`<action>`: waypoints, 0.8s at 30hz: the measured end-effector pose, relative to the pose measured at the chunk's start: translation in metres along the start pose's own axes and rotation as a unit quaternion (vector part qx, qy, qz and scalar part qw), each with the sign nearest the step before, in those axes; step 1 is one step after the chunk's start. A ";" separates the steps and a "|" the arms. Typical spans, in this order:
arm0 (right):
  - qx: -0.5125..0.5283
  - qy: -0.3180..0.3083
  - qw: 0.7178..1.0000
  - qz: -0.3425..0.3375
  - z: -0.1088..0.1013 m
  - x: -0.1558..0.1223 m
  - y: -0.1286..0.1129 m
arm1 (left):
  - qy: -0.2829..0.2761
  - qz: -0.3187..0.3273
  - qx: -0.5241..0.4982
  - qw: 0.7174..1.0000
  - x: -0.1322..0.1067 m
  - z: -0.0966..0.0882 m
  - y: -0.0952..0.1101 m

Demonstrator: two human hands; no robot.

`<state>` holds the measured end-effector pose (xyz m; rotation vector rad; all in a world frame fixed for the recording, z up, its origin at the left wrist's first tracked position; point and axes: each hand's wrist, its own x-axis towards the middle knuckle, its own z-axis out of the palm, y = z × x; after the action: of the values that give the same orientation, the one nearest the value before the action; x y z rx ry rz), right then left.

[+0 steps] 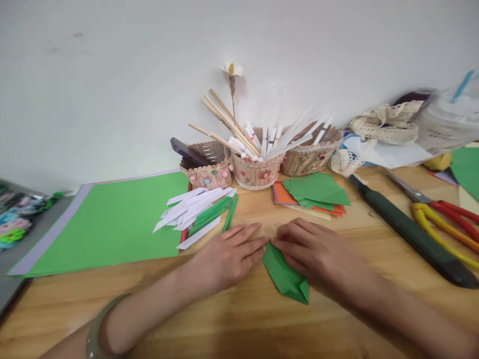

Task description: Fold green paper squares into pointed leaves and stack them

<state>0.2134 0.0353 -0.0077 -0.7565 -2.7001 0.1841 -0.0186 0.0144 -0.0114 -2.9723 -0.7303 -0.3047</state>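
Note:
Both of my hands meet at the far tip of a folded piece of green paper (286, 276) on the wooden table. My left hand (235, 254), with a ring on one finger and a bangle on the wrist, pinches the tip from the left. My right hand (312, 247) has its fingers curled over the paper's right edge, fingertips at the same tip. The near end of the paper shows a folded flap and a pointed corner. Part of the paper is hidden under my right hand.
Beyond my hands lie folded white paper strips (194, 207) and a stack of green and orange paper (318, 192). Large green sheets (112, 224) spread leftward. Decorated baskets (258, 172) hold sticks and pens. At right are a black-handled tool (407, 229) and scissors (441, 214).

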 end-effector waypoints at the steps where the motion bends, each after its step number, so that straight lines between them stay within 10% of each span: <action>1: 0.009 0.001 1.000 0.006 -0.001 -0.001 0.000 | 0.004 -0.004 0.001 1.000 0.000 0.001 0.000; 9: 0.051 -0.002 0.998 0.037 -0.017 -0.009 0.006 | 0.021 -0.008 0.022 0.999 -0.001 0.001 0.002; 16: 0.074 0.087 0.989 0.090 -0.025 -0.014 0.019 | 0.153 -0.034 0.111 0.981 -0.002 0.003 0.012; 24: 0.127 -0.009 0.986 0.107 -0.023 -0.015 0.018 | 0.159 -0.061 0.072 0.983 0.003 0.007 0.016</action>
<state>0.2428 0.0435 0.0062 -0.9645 -2.5409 0.5770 -0.0071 0.0020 -0.0178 -2.6570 -0.8515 -0.6839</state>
